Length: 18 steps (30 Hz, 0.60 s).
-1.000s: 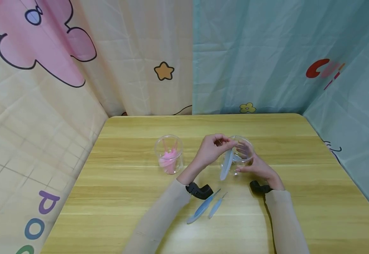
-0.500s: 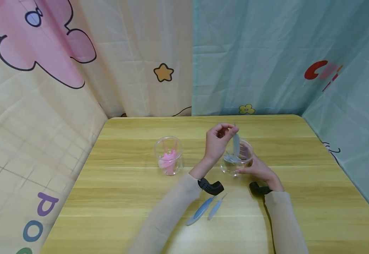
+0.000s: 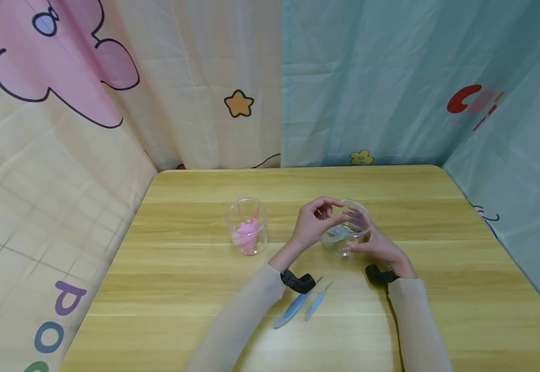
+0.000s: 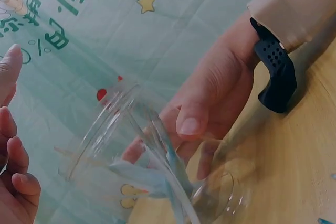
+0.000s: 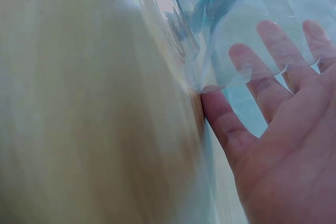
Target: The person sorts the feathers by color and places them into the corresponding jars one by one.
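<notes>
In the head view my right hand [image 3: 383, 248] holds a clear plastic cup [image 3: 344, 249] upright on the table, thumb on its near side and fingers behind it. Blue-grey feathers [image 4: 139, 176] lean inside this cup, seen through its wall in the left wrist view. My left hand [image 3: 310, 223] hovers at the cup's rim with thumb and index finger apart and nothing between them. Two blue feathers [image 3: 293, 309] lie on the table, nearer to me than the cup. Against the cup wall, my right fingers [image 5: 273, 38] show in the right wrist view.
A second clear cup [image 3: 264, 238] stands to the left, with pink feathers [image 3: 247, 231] in it. The wooden table [image 3: 158, 289] ends at printed curtains [image 3: 195, 103] behind and at both sides.
My left hand raised a feather above the right cup, lowered it in and let go. The feather now lies in the cup. My right hand has stayed on the cup.
</notes>
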Each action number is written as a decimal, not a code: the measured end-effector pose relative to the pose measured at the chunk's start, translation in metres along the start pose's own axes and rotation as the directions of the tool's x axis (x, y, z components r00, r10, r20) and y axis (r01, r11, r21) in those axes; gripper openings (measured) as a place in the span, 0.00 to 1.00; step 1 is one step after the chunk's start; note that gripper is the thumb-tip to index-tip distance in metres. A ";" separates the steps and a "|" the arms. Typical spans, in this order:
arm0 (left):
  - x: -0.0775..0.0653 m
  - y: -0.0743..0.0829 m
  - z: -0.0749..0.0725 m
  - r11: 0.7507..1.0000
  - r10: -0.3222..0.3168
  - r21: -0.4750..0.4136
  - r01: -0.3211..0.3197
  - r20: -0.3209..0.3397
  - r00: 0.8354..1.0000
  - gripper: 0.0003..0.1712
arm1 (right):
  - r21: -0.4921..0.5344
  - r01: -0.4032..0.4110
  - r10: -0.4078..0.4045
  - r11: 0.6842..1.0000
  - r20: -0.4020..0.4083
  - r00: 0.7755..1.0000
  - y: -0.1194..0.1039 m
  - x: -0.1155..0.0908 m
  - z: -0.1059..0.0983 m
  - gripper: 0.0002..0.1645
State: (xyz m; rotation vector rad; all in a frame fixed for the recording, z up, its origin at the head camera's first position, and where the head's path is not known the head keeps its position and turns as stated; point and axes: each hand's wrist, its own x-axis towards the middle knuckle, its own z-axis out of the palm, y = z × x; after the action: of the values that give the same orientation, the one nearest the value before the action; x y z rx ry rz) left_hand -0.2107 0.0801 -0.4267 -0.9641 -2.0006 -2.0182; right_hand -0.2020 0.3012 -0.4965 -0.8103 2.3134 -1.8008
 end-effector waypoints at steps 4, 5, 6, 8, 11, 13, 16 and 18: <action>-0.009 -0.003 -0.009 0.999 -0.041 0.023 0.041 -0.016 0.999 0.08 | 0.023 0.007 -0.007 1.000 0.008 1.000 -0.002 0.001 -0.001 0.61; -0.012 -0.004 -0.011 0.998 -0.056 0.039 0.056 -0.019 0.998 0.07 | 0.027 0.008 -0.008 1.000 0.009 1.000 -0.005 0.001 -0.001 0.61; -0.015 -0.004 -0.014 0.996 -0.072 0.055 0.073 -0.017 0.997 0.07 | 0.030 0.008 -0.008 1.000 0.009 1.000 -0.009 0.002 0.000 0.60; -0.021 -0.007 -0.018 0.988 -0.102 0.115 0.101 0.001 0.995 0.07 | 0.034 0.008 -0.008 0.999 0.007 1.000 -0.018 0.002 0.001 0.60; -0.032 -0.010 -0.024 0.954 -0.186 0.251 0.166 0.057 0.981 0.09 | 0.017 0.017 -0.017 1.000 0.011 1.000 -0.029 0.003 0.004 0.60; -0.040 -0.012 -0.026 0.905 -0.241 0.387 0.177 0.123 0.963 0.11 | 0.010 0.014 -0.014 1.000 0.010 1.000 -0.030 0.003 0.004 0.60; -0.052 -0.014 -0.028 0.806 -0.332 0.574 0.145 0.236 0.913 0.14 | 0.013 0.010 -0.011 1.000 0.009 1.000 -0.021 0.002 0.003 0.60; -0.058 -0.015 -0.028 0.738 -0.374 0.670 0.076 0.313 0.873 0.16 | 0.023 0.004 -0.004 1.000 0.004 1.000 -0.012 0.002 0.001 0.60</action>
State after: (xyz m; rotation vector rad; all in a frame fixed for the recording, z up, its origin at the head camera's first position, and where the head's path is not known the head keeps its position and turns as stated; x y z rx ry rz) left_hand -0.1825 0.0357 -0.4677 -1.0787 -2.8872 -1.0442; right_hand -0.1989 0.2972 -0.4849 -0.8156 2.2861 -1.8216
